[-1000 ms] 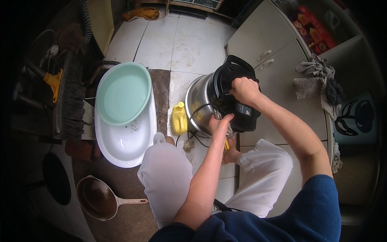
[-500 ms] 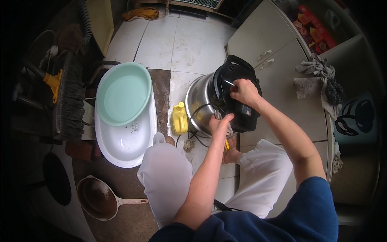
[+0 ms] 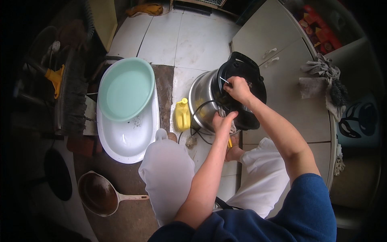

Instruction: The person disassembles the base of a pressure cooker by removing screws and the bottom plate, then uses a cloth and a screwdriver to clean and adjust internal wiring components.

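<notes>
A round steel-bodied appliance point(image 3: 202, 94) leans on the floor in front of me, with its black top or lid section point(image 3: 238, 69) turned to the right. My right hand point(image 3: 238, 89) is closed over that black part and pinches a thin stick point(image 3: 224, 80), pale at its tip; its exact kind does not show. Lower down, my left hand point(image 3: 222, 123) is closed on a greyish cloth point(image 3: 233, 128) against the appliance's near side. A black cord point(image 3: 194, 109) loops beside the steel wall. Most of the left fingers are hidden.
Left of the appliance stands a yellow jug point(image 3: 182, 117). Beyond it, a mint-green basin point(image 3: 127, 90) rests on a white oval tub point(image 3: 125, 153). A brown pan point(image 3: 98, 193) lies near my left knee. White cabinets point(image 3: 282, 84) close off the right; a broom point(image 3: 70, 97) stands left.
My right hand has shifted slightly left over the black part, and the stick's tip now points more up-left. My left hand keeps its place on the appliance. The whole view has moved slightly.
</notes>
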Tool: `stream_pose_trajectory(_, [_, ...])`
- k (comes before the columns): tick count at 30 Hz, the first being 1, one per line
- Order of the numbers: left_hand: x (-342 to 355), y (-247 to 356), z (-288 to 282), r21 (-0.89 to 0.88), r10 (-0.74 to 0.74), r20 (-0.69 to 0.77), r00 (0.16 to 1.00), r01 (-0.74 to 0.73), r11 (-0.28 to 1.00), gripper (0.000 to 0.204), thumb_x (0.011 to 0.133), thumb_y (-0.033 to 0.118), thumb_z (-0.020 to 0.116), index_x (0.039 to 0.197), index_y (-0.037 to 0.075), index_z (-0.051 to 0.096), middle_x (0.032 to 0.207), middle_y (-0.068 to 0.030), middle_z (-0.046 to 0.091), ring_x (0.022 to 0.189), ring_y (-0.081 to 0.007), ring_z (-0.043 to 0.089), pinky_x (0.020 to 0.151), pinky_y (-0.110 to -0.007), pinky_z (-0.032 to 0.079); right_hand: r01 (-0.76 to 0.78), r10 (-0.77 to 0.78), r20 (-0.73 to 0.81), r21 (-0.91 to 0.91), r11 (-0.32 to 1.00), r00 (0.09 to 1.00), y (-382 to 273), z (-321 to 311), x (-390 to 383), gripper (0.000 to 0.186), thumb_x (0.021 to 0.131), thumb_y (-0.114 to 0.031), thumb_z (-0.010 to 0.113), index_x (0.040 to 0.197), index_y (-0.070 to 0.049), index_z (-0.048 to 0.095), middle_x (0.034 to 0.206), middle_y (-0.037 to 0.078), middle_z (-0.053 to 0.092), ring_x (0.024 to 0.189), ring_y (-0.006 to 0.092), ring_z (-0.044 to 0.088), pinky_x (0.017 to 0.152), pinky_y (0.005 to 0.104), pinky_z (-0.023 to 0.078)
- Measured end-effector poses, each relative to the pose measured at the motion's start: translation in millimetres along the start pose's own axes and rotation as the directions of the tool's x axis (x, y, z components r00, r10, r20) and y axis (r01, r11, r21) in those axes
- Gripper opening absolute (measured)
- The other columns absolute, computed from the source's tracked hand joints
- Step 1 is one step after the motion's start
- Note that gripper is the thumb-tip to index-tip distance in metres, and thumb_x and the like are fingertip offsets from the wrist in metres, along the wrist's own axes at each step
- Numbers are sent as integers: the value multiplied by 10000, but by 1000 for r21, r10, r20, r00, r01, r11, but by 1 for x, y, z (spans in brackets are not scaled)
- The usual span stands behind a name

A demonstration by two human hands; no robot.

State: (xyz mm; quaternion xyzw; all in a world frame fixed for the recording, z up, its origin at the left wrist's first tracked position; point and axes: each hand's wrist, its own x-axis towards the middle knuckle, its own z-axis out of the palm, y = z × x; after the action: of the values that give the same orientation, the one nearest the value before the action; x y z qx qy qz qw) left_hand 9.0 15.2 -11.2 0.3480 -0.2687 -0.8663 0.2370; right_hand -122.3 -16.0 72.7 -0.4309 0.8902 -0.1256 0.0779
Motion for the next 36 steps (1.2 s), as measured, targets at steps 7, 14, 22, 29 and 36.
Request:
stream_pose_trajectory(7, [-1,-2,1,42,3,-24,1000,-2,999,328,712,70,757,998,-7,616,935,-60,660,828,-154,612,757,-282,474,19,-18,39,-29,999,999,-8,-9,2,193,744,-153,678,874,-13,706,794,216,667,813,373,660,750,423,538])
stream_pose_trajectory(14, [-6,7,5,4,34,7,999,-34,999,451,679,103,774,1083,-18,615,1022,-90,674,933,-197,621,850,-304,457,86,-37,124,-419,904,992,-40,-10,-2,162,685,-85,666,818,-2,707,871,208,685,836,371,675,745,433,553])
stream_pose_trajectory(22, [-2,2,1,2,52,48,997,-53,999,464,709,42,736,1136,-29,567,1048,-76,650,937,-181,604,838,-292,456,55,30,160,-501,864,987,-59,-9,0,167,680,-65,638,818,-13,715,878,202,689,839,353,685,717,400,558])
stream_pose_trajectory(29, [-1,2,-3,3,87,17,996,-87,996,552,659,163,807,1130,-35,596,1054,-117,672,954,-206,619,855,-313,456,159,-160,47,-556,816,986,-53,6,-7,152,727,-96,616,817,-31,720,899,184,668,810,316,688,691,391,563])
stream_pose_trajectory(36, [37,-25,-30,85,95,-16,995,-93,992,436,773,159,720,1129,-61,598,1041,-77,632,874,-160,570,759,-324,478,284,-243,152,-621,731,958,-81,9,-12,130,693,-135,664,793,-115,744,840,76,704,855,238,677,645,346,556])
